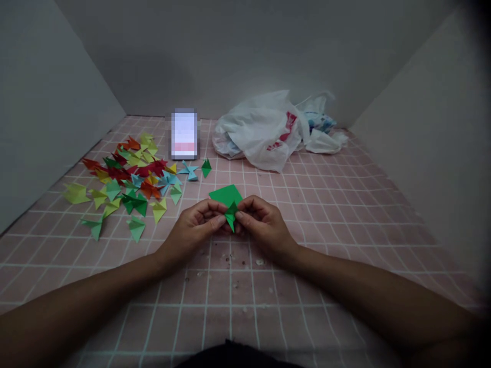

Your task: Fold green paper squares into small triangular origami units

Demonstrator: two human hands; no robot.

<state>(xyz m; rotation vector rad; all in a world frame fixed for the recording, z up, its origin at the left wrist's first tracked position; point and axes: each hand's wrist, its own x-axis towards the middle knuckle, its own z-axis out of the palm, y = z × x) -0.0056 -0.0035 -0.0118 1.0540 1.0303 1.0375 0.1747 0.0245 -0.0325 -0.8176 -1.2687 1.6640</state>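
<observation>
Left hand (203, 221) and right hand (264, 223), fingers pinching 1 folded green paper piece (231, 216) between them; green paper (227, 194) just beyond fingertips.

From my remote view, the green folded piece (231, 212) and colourful folded shapes (151, 189) looked like matt paper. I saw thin, wrinkled plastic on the white bag (257, 122), smooth matt walls (230, 56) and a dull gridded table covering (330, 204).

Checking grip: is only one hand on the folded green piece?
No, left hand and right hand both pinch the folded green piece.
</observation>
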